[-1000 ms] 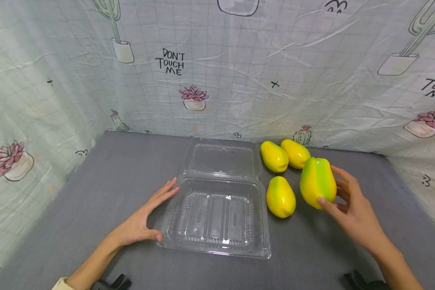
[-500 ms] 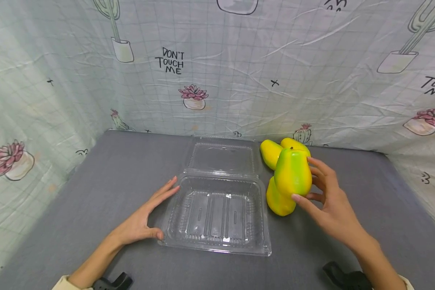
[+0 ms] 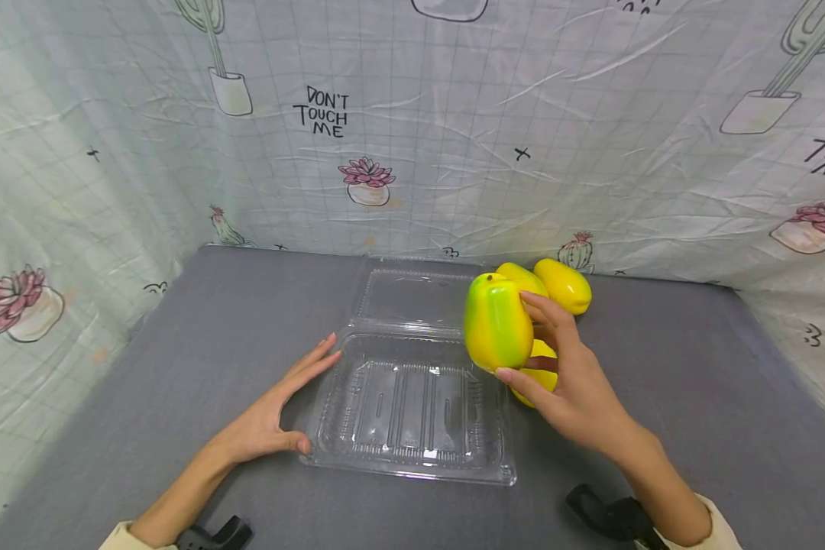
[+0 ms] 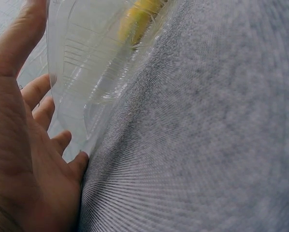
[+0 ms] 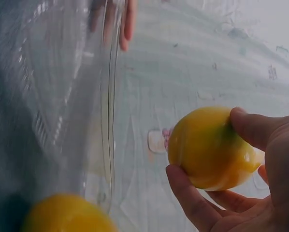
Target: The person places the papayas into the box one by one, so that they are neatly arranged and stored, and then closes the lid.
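Note:
In the head view my right hand [image 3: 580,389] grips a yellow-green papaya [image 3: 498,325] between thumb and fingers, raised over the right edge of a clear plastic clamshell box [image 3: 412,472]. The right wrist view also shows this held papaya [image 5: 212,147], apart from the box wall. My left hand [image 3: 264,424] lies along the box's left side with its fingers straight, thumb at the front left corner. Seen from the left wrist, that hand [image 4: 33,145] touches the clear rim. The box's lid [image 3: 412,296] is folded back flat behind it.
Right of the box lie more papayas: one [image 3: 539,388] close to its side, mostly hidden by my right hand, and two at the back, a left one [image 3: 522,279] and a right one [image 3: 567,289]. A printed curtain [image 3: 440,153] hangs behind the grey table [image 3: 261,305].
My right hand has carried the papaya leftward, from right of the other papayas to the box's right edge. The left hand and the box have stayed in place.

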`<state>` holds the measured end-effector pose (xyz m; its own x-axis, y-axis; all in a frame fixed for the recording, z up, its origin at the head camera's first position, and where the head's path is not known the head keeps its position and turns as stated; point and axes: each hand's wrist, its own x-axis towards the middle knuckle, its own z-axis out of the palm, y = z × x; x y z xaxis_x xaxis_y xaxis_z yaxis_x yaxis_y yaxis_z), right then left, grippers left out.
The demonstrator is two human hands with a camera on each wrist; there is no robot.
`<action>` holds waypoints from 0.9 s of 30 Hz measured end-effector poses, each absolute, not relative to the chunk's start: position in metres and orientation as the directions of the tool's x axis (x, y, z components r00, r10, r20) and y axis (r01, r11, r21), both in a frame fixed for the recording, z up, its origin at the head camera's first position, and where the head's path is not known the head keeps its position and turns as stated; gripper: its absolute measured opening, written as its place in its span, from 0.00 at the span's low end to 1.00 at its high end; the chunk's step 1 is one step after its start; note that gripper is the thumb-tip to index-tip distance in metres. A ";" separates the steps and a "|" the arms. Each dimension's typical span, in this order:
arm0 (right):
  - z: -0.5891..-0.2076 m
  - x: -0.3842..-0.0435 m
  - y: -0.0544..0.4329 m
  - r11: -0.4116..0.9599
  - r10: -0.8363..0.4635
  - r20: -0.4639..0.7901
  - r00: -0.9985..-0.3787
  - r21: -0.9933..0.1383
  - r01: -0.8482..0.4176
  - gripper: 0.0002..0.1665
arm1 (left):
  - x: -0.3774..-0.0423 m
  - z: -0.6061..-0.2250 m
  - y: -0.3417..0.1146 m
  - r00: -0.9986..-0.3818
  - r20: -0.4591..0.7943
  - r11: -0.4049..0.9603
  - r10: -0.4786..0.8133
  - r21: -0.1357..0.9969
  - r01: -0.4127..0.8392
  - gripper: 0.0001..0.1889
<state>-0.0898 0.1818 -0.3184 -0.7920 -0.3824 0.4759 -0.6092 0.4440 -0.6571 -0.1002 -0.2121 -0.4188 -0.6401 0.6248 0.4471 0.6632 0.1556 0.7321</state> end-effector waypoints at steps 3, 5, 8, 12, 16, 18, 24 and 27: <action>-0.319 -0.091 0.172 0.422 -0.394 0.468 -0.791 -0.673 -0.608 0.57 | -0.100 -0.418 -0.213 -0.644 0.442 0.159 0.625 0.735 0.659 0.55; -0.321 -0.092 0.165 0.413 -0.402 0.461 -0.791 -0.680 -0.606 0.56 | -0.100 -0.418 -0.213 -0.645 0.443 0.159 0.623 0.735 0.659 0.56; -0.325 -0.093 0.155 0.394 -0.424 0.447 -0.788 -0.692 -0.605 0.56 | -0.100 -0.418 -0.213 -0.645 0.444 0.161 0.622 0.734 0.660 0.56; -0.330 -0.094 0.144 0.369 -0.461 0.439 -0.772 -0.696 -0.616 0.56 | -0.100 -0.418 -0.213 -0.645 0.443 0.164 0.623 0.732 0.661 0.56; -0.333 -0.096 0.134 0.353 -0.478 0.439 -0.761 -0.697 -0.624 0.56 | -0.100 -0.418 -0.214 -0.648 0.436 0.172 0.625 0.733 0.658 0.57; -0.335 -0.097 0.130 0.352 -0.489 0.430 -0.759 -0.699 -0.623 0.56 | -0.100 -0.418 -0.214 -0.650 0.434 0.174 0.624 0.734 0.657 0.57; -0.341 -0.100 0.119 0.373 -0.536 0.375 -0.756 -0.698 -0.611 0.57 | -0.100 -0.417 -0.214 -0.658 0.425 0.180 0.622 0.740 0.648 0.57; -0.344 -0.102 0.115 0.373 -0.548 0.349 -0.761 -0.713 -0.595 0.58 | -0.100 -0.417 -0.214 -0.660 0.420 0.186 0.622 0.740 0.647 0.57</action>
